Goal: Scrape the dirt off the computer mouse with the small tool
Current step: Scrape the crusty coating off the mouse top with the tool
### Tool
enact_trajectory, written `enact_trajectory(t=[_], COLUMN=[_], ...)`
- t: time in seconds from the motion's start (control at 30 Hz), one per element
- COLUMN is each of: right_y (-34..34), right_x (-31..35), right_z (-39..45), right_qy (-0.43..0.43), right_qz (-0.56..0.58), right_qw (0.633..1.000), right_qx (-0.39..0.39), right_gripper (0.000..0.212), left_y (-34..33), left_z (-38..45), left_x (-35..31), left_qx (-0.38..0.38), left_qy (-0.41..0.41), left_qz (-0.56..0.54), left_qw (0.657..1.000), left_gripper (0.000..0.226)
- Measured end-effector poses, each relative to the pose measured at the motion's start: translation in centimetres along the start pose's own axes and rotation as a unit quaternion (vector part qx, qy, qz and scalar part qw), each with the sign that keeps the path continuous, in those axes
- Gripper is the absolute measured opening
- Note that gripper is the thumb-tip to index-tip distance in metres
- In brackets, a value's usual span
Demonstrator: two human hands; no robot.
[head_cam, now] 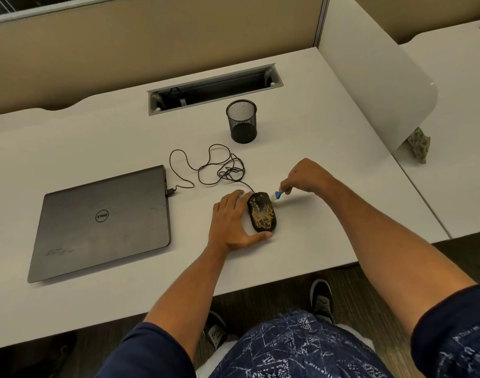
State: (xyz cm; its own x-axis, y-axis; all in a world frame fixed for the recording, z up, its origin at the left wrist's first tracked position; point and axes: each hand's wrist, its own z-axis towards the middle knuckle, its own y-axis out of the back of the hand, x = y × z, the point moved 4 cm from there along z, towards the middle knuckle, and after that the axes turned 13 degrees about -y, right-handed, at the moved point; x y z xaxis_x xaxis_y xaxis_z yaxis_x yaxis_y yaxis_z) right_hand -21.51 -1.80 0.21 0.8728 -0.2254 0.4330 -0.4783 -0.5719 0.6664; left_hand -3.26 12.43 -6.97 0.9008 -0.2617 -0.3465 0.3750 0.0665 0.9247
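A black computer mouse (pixel 262 212) smeared with yellow-brown dirt lies on the white desk (pixel 301 257). My left hand (pixel 232 223) cups it from the left, fingers along its far-left side and thumb against its near end. My right hand (pixel 304 177) pinches a small blue and white tool (pixel 276 196), whose tip touches the mouse's far right edge. The mouse's black cable (pixel 211 167) runs in loose loops to the laptop.
A shut dark Dell laptop (pixel 102 222) lies at the left. A black mesh pen cup (pixel 241 121) stands behind the mouse. Further back is a cable slot (pixel 214 88). A white divider panel (pixel 369 77) rises on the right.
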Motion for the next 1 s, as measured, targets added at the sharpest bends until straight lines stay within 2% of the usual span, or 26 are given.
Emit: enact_trajectory(t=[0.17,0.27,0.43,0.7,0.9,1.0], right_y=[-0.7,-1.5,-0.5,-1.8,-1.1,-1.0], right_x=[0.7,0.4,0.2,1.0,-0.2,0.2], right_z=[-0.2,-0.1,-0.1,-0.7,0.2,0.3], right_qy=[0.019,0.008,-0.021,0.007,-0.034,-0.002], right_qz=[0.054,0.020,-0.033,-0.005,-0.015,0.037], right_qw=[0.998,0.999,0.999,1.000,0.996,0.996], right_qx=[0.019,0.032,-0.021,0.009,-0.084,-0.076], right_gripper=[0.017,0.015,0.014,0.023,0.029,0.026], left_y=[0.0,0.0,0.0,0.0,0.1,0.2], left_z=[0.0,0.0,0.0,0.0,0.0,0.0], left_x=[0.0,-0.1,-0.1,-0.1,-0.1,-0.1], left_qx=[0.004,0.003,0.006,0.002,0.002,0.000], left_qy=[0.001,0.001,0.001,0.000,-0.001,-0.002], left_qz=[0.000,0.000,0.000,0.004,0.006,0.004], left_qw=[1.000,1.000,1.000,1.000,1.000,1.000], left_gripper=[0.117,0.117,0.118,0.117,0.117,0.117])
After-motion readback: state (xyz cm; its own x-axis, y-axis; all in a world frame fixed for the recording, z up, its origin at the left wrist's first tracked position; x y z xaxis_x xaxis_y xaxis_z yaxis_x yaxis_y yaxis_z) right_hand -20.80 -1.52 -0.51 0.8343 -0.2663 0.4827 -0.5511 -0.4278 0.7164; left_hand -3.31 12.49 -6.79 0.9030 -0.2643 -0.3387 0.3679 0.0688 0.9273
